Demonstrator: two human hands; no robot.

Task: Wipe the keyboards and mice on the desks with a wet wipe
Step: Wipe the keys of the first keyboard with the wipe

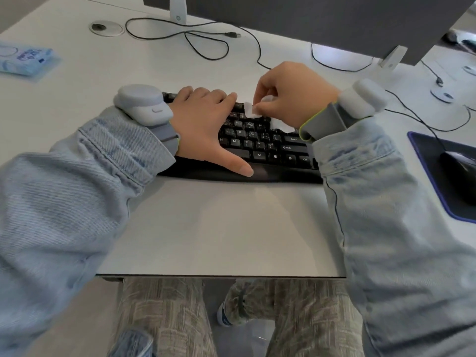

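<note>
We are pinching a white wet wipe (251,110) in our right hand (288,95) over the black keyboard (260,140); our left hand (206,124) is lying flat, fingers relaxed, on its keys near the desk's (206,228) front edge.

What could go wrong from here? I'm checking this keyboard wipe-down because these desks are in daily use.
The right hand pinches only a small folded wet wipe, so it may skip keys, especially those under the left hand resting flat on the keyboard. Damp wiping could let moisture seep between keys. The mouse on its pad looks untouched and could be forgotten.
</note>
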